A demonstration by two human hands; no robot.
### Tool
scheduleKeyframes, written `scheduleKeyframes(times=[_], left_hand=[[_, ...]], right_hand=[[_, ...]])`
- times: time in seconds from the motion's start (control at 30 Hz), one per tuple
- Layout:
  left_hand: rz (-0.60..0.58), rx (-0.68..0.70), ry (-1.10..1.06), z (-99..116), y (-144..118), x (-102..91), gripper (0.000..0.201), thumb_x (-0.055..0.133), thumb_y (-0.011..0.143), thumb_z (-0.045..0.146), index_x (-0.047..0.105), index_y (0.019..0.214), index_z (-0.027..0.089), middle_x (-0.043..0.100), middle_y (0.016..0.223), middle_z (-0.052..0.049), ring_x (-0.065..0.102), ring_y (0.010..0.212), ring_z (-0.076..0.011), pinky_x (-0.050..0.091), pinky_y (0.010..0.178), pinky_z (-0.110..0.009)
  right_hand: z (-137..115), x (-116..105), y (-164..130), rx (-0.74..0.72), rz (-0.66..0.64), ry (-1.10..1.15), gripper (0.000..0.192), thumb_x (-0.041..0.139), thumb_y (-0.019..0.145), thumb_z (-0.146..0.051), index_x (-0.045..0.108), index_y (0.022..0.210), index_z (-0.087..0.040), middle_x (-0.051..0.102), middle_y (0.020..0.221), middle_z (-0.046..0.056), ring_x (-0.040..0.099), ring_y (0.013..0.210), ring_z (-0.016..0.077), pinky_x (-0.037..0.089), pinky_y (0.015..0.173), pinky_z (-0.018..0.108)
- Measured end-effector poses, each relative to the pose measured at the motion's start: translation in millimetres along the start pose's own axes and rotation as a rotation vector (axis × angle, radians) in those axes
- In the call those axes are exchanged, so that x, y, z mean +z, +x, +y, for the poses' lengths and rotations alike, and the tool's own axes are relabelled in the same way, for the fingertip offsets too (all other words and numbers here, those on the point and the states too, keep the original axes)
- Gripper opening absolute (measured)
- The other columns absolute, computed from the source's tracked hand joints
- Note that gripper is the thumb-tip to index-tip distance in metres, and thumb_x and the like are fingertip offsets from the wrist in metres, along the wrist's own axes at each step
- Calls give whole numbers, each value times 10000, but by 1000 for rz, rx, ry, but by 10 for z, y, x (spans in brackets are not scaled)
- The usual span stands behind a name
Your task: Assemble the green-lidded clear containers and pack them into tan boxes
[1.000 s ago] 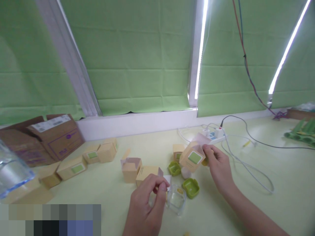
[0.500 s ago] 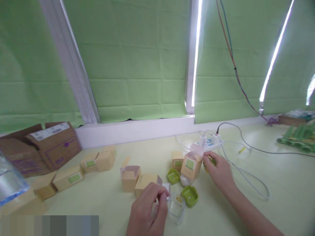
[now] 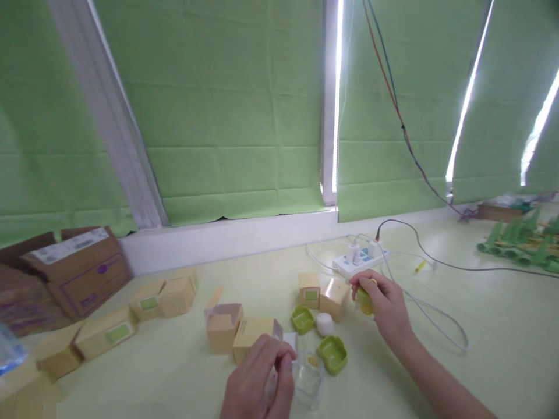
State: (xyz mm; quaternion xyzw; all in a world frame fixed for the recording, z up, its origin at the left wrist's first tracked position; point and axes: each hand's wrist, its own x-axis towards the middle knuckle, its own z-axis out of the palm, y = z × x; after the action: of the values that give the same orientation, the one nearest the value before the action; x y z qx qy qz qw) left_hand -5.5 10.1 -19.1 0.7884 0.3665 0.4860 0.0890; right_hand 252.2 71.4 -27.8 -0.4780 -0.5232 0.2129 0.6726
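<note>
My right hand [image 3: 386,308] is closed around a small yellow-green object [image 3: 363,298], right of a tan box [image 3: 334,297] that now stands on the table. My left hand [image 3: 259,384] pinches a small white piece [image 3: 290,340] just above a clear square jar [image 3: 308,376]. Two green lids [image 3: 302,319] [image 3: 332,353] and a white round piece [image 3: 324,324] lie between my hands. An open tan box [image 3: 222,326] and another lying on its side [image 3: 253,338] are beside my left hand.
More tan boxes with green labels [image 3: 106,336] lie at the left, near brown cardboard cartons [image 3: 74,270]. A white power strip [image 3: 360,261] with cables [image 3: 437,314] sits behind my right hand. Green parts [image 3: 519,247] lie far right. Green blinds hang behind.
My right hand has lowered the tan box onto the table and let go of it; it now holds only the yellow-green object. The view has shifted to the right. My left hand has barely moved.
</note>
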Motion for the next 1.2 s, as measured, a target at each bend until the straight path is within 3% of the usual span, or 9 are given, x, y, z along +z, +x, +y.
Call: scheduleKeyframes(times=[0.13, 0.23, 0.37, 0.47, 0.6, 0.77, 0.9, 1.03, 1.2], left_hand=[[-4, 9, 3, 24, 5, -13, 186, 477, 942, 133, 605, 854, 235, 640, 759, 7, 622, 699, -145, 474, 679, -229], [10, 23, 8, 22, -1, -14, 169, 540, 919, 159, 597, 1037, 265, 641, 822, 11, 627, 724, -147, 509, 699, -235], [-94, 81, -9, -7, -53, 61, 607, 724, 822, 310, 447, 1362, 298, 601, 1198, -96, 667, 988, -233, 586, 822, -329], [-111, 54, -40, -24, -91, 147, 698, 776, 782, 323, 433, 1389, 299, 475, 1375, -153, 625, 1178, -307, 583, 918, -397], [-66, 99, 53, -37, -65, 150, 591, 667, 801, 129, 476, 1337, 288, 531, 1304, -135, 631, 1186, -281, 578, 948, -387], [22, 117, 199, -56, -33, 64, 654, 663, 790, 188, 392, 1384, 215, 651, 1189, -134, 683, 1068, -258, 605, 887, -361], [109, 108, 172, -28, -38, 70, 457, 608, 821, 205, 500, 1263, 236, 678, 1154, -117, 670, 1055, -264, 576, 901, -390], [122, 134, 172, -6, -21, 82, 423, 626, 822, 199, 538, 1234, 242, 682, 1119, -89, 660, 1018, -245, 555, 897, -367], [148, 111, 165, 3, -6, 61, 364, 660, 804, 205, 567, 1155, 233, 675, 1052, -72, 645, 934, -228, 546, 781, -327]], right_hand=[[-196, 128, -177, -16, -148, 122, 324, 522, 957, -445, 673, 839, -183, 651, 675, 25, 575, 593, 175, 440, 536, 260], [-348, 286, -375, -41, -250, 168, 323, 499, 990, -427, 711, 904, -199, 668, 742, 35, 623, 703, 189, 495, 646, 276], [-480, 477, -637, -128, -442, 256, 336, 442, 1034, -398, 727, 1162, -275, 683, 1050, 70, 641, 1031, 217, 517, 902, 309], [-509, 549, -739, -86, -567, 296, 395, 396, 1045, -448, 681, 1278, -306, 618, 1274, 86, 582, 1219, 230, 494, 1015, 329], [-497, 553, -722, -98, -591, 271, 419, 385, 1041, -483, 649, 1323, -321, 587, 1321, 90, 560, 1263, 235, 474, 1059, 359], [-471, 501, -606, -166, -575, 114, 364, 457, 1030, -432, 651, 1316, -317, 695, 1207, 77, 633, 1151, 230, 498, 1000, 361], [-456, 475, -546, -146, -613, -15, 353, 427, 1043, -396, 743, 1079, -243, 760, 965, 54, 698, 926, 211, 533, 830, 303], [-446, 491, -549, -210, -585, -197, 431, 408, 1044, -367, 642, 722, -202, 614, 637, -1, 562, 585, 152, 402, 560, 252], [-396, 463, -499, -225, -493, -224, 382, 455, 1014, -343, 563, 672, -211, 577, 616, -13, 518, 562, 150, 354, 566, 263]])
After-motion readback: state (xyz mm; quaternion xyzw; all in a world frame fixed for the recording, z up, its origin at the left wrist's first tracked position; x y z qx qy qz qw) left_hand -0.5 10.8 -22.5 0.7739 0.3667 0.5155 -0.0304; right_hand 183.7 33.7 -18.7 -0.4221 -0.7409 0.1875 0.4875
